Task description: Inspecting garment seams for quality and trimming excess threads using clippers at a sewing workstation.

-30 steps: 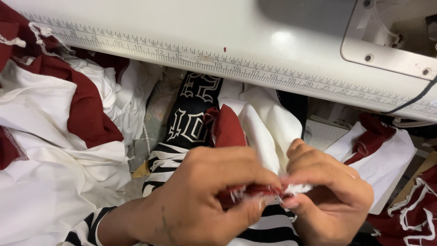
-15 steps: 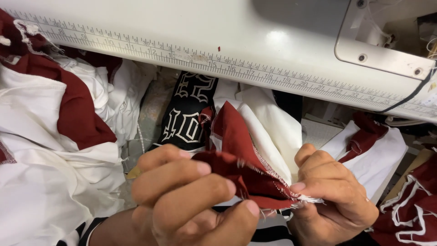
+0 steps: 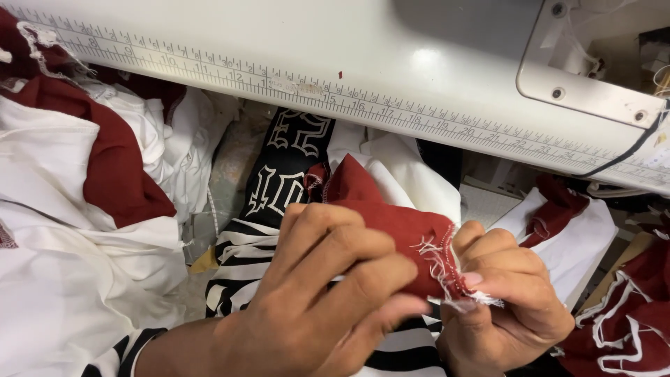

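Just below the white ruler edge (image 3: 419,122), both hands are closed on one dark red cloth (image 3: 391,223), the left hand (image 3: 328,300) with fingers folded over its middle and the right hand (image 3: 506,300) pinching its frayed white-stitched seam (image 3: 447,269), above a striped garment (image 3: 244,265).
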